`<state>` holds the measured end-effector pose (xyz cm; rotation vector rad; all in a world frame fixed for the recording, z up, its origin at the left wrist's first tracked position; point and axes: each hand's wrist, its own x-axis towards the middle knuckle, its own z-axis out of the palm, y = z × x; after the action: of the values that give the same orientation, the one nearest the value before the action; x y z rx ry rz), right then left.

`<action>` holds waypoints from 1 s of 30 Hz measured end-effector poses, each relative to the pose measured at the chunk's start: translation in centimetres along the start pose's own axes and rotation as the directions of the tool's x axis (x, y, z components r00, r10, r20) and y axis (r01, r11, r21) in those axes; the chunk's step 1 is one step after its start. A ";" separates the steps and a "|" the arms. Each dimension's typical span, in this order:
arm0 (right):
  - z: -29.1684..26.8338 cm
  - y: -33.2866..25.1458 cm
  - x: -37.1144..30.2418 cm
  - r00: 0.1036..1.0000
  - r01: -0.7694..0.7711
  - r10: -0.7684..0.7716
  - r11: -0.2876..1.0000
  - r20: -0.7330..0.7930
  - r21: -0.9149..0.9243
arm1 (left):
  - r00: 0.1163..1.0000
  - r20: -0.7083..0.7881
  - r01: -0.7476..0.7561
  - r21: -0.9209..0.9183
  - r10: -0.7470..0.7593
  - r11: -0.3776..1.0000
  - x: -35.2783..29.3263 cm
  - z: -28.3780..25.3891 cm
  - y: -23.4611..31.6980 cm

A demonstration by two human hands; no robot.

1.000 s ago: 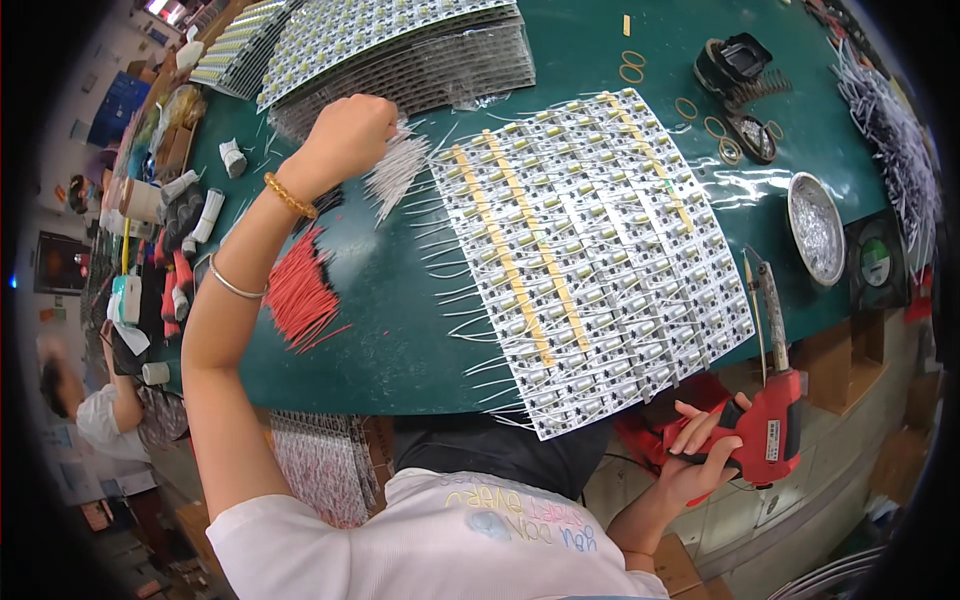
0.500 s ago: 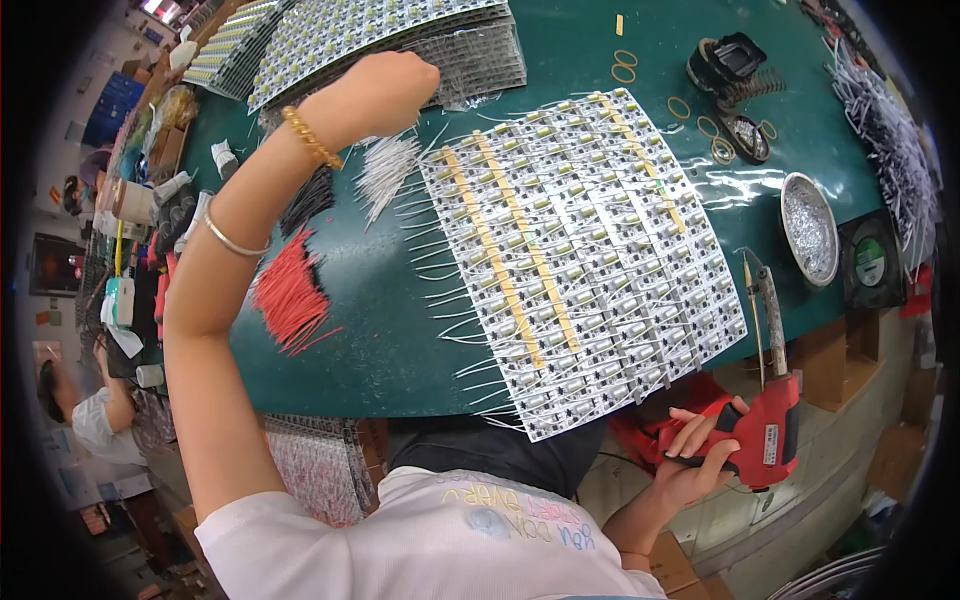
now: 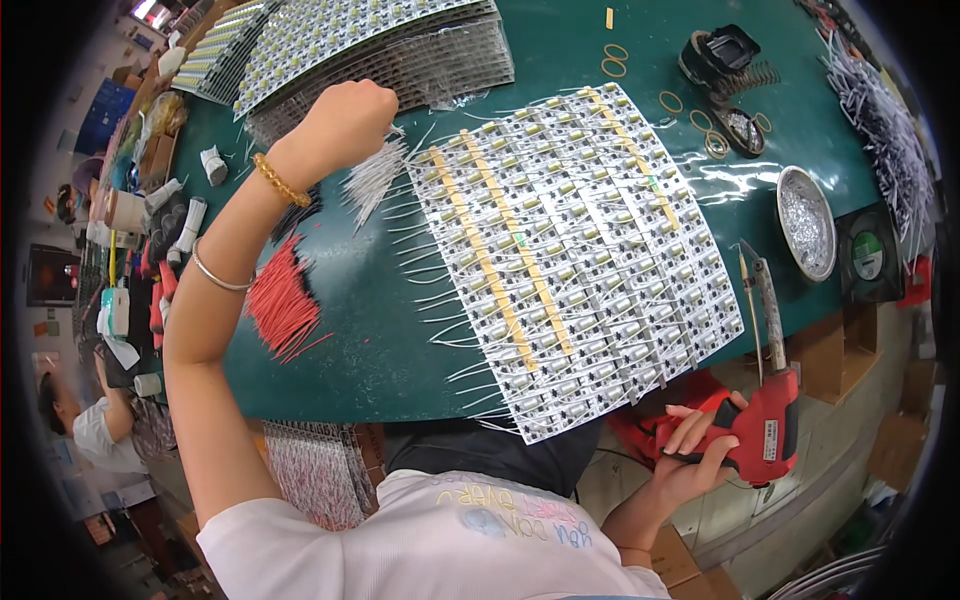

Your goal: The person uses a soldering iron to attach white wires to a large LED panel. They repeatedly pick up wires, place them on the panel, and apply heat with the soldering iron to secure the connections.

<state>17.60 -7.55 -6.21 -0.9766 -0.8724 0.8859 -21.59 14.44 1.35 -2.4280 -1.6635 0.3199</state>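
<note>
My right hand (image 3: 690, 445) is wrapped round the handle of a red and black soldering gun (image 3: 772, 430), its metal tip pointing up past the table's edge. My left hand (image 3: 350, 125) is closed, with its knuckles up, over the top of a pile of white wires (image 3: 375, 182); whatever its fingers may hold is hidden. On the table a panel of white circuit boards (image 3: 590, 260) lies in front of me, crossed by yellow strips. White wires stick out along its left side and more lie over its face.
Red wires (image 3: 283, 300) lie beside the left forearm. Stacked board panels (image 3: 380, 60) stand at the back left. On the right are a metal bowl (image 3: 806, 225), a black soldering-iron stand (image 3: 718, 58), several rubber bands, and a bundle of pale wires (image 3: 880, 150).
My left hand has moved left and a little nearer, from beside the stacked panels to over the white wires. My right hand keeps the soldering gun in nearly the same place.
</note>
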 end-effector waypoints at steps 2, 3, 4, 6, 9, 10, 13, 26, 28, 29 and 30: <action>0.0 -0.1 0.0 1.000 0.010 -0.010 1.000 -0.008 -0.009 | 0.998 -0.064 0.022 -0.005 -0.023 1.000 -0.3 -0.6 0.3; 0.0 -0.1 0.0 1.000 0.016 -0.016 1.000 -0.016 -0.012 | 0.995 -0.096 0.031 -0.007 -0.031 1.000 -0.4 -1.3 0.5; -0.2 -0.3 0.0 1.000 0.017 -0.018 1.000 -0.026 -0.025 | 0.992 -0.118 0.036 -0.158 -0.055 0.987 -0.2 -2.1 1.3; -0.7 -0.6 0.3 0.998 0.016 -0.018 0.998 -0.052 -0.054 | 0.986 -0.134 0.033 -0.447 -0.103 0.894 -0.2 -4.2 3.4; -1.0 -1.3 1.4 0.996 0.035 -0.045 0.992 -0.083 -0.124 | 0.986 -0.147 -0.061 -0.739 -0.072 0.671 0.0 -5.8 8.0; -0.9 -1.6 1.8 0.996 0.043 -0.053 0.992 -0.077 -0.123 | 0.985 -0.167 -0.113 -0.785 -0.033 0.609 0.4 -5.8 9.4; -1.3 -2.0 2.9 0.993 0.118 -0.114 0.981 0.030 -0.157 | 0.978 -0.203 -0.201 -0.883 0.041 0.423 2.3 -5.8 13.6; -0.1 -2.1 3.8 0.997 -0.075 0.061 0.952 -0.055 -0.297 | 0.965 -0.258 -0.242 -0.792 0.051 0.560 6.3 -3.0 20.7; 0.2 -2.0 4.0 0.994 -0.101 0.083 0.951 -0.072 -0.294 | 0.969 -0.233 -0.233 -0.768 0.078 0.596 6.4 -3.3 20.5; 0.2 -2.0 4.1 0.993 -0.109 0.091 0.950 -0.077 -0.293 | 0.971 -0.222 -0.229 -0.756 0.089 0.613 6.4 -3.2 20.6; 0.2 -1.9 4.1 0.992 -0.118 0.098 0.949 -0.082 -0.292 | 0.973 -0.220 -0.222 -0.774 0.076 0.593 6.4 -2.9 20.7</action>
<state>19.36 -4.35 -3.50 -1.3188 -0.9182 0.8234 -0.02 12.93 -1.89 -3.0816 -1.7597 -0.7948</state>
